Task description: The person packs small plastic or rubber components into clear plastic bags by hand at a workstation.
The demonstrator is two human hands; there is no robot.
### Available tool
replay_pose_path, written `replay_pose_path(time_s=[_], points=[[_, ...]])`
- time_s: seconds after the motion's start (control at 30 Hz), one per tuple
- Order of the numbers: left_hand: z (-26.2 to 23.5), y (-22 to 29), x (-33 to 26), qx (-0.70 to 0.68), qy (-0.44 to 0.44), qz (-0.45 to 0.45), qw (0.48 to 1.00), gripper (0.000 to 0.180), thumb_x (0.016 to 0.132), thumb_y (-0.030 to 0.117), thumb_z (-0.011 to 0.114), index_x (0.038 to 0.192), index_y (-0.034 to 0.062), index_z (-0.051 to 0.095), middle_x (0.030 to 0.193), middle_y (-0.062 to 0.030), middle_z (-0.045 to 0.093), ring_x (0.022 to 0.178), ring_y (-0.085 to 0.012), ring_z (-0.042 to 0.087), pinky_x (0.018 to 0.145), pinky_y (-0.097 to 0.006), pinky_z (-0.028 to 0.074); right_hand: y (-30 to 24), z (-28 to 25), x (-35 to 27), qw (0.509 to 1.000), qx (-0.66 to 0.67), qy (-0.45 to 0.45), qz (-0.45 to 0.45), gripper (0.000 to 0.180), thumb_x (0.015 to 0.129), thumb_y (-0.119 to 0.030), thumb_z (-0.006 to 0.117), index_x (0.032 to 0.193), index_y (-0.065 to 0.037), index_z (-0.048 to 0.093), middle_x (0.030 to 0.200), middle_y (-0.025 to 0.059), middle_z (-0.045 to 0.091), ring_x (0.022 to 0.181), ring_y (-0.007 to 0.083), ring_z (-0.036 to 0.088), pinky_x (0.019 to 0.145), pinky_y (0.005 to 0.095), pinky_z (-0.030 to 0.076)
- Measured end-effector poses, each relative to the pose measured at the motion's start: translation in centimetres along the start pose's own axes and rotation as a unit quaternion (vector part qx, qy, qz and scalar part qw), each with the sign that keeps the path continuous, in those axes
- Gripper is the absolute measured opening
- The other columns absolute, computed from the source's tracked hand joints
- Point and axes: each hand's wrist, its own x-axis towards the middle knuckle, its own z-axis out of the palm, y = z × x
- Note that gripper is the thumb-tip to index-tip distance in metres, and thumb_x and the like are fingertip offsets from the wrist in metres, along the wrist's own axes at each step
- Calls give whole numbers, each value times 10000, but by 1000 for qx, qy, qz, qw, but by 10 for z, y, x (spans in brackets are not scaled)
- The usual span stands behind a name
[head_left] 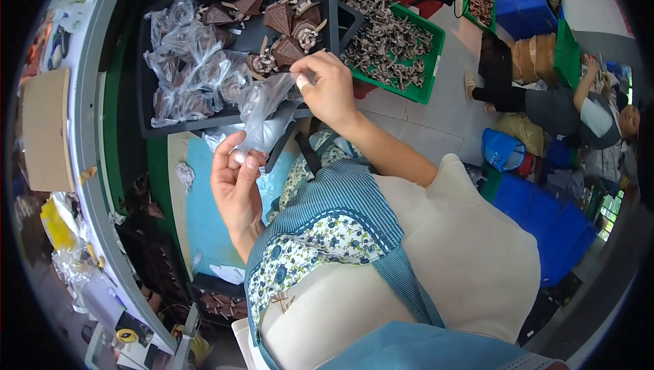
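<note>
Between my two hands, at the near edge of a black tray (256, 28), stretches a clear plastic bag (261, 110). My right hand (328, 91) pinches its upper end between thumb and fingers. Lower down, my left hand (235, 183) grips the other end with the fingertips. What the bag contains, if anything, I cannot make out. Several bagged brown pieces (184, 63) fill the tray's left side. Loose dark-brown angular pieces (279, 17) and small pale-and-brown figure-like parts (306, 38) lie on its right side.
Right of the tray sits a green crate (436, 46) heaped with small brown parts. A blue tabletop (204, 213) lies under my left forearm. A grey metal frame (88, 98) runs along the left. Blue bins (521, 2) and a seated person (555, 104) are at the right.
</note>
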Motion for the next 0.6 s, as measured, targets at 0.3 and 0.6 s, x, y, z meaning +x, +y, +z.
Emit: replay_pose_path(time_s=[0.3, 0.6], points=[[-4, -8, -10, 119, 136, 33, 983, 419, 792, -32, 647, 1178, -18, 485, 737, 9, 555, 711, -64, 534, 672, -201, 426, -19, -10, -11, 947, 135, -147, 253, 165, 779, -68, 629, 894, -12, 524, 710, 115, 619, 612, 211, 599, 573, 320, 441], [-30, -14, -8, 469, 261, -60, 842, 181, 814, 74, 666, 950, -30, 607, 722, 20, 518, 605, -40, 423, 540, -186, 344, -27, -19, -17, 944, 198, -204, 168, 257, 762, 52, 576, 1006, -14, 528, 752, -10, 484, 639, 49, 433, 602, 202, 401]])
